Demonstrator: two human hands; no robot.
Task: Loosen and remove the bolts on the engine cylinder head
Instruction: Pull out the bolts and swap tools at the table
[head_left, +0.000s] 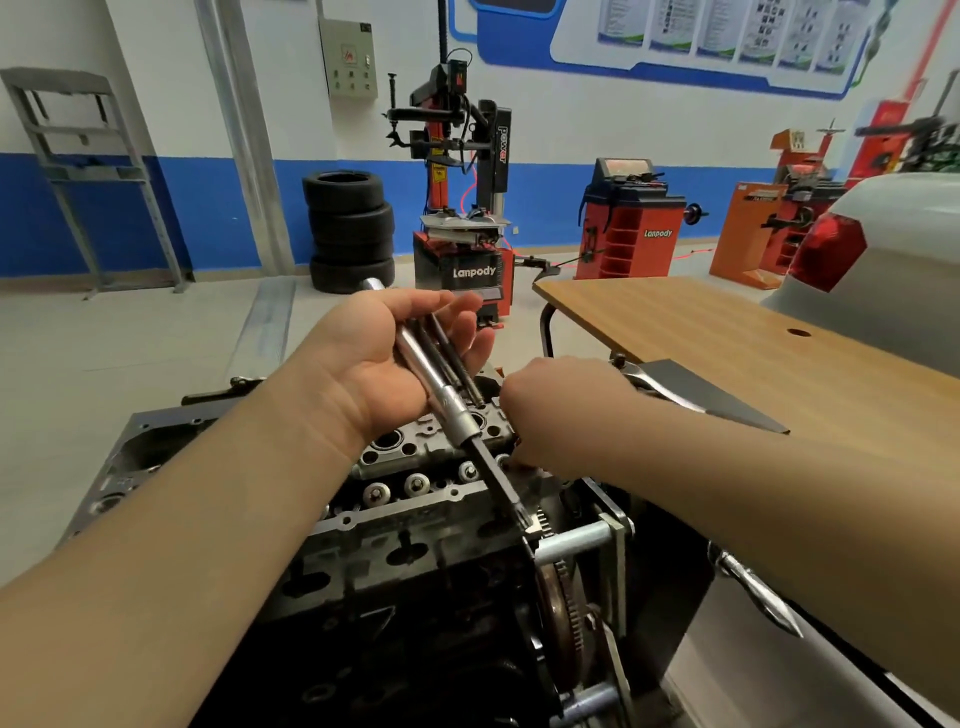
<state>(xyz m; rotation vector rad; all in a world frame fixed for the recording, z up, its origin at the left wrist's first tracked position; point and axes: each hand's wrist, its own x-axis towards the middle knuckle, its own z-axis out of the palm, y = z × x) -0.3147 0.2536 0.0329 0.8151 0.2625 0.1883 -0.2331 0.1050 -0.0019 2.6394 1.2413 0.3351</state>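
Both forearms fill the foreground. Palm up, the left hand (395, 358) cradles a socket extension bar (441, 389) and two dark bolts (452, 358), fingers loosely curled around them. Beyond it, the right hand (561, 410) reaches down onto the cylinder head (415, 467); its fingertips are hidden, so its grip cannot be told.
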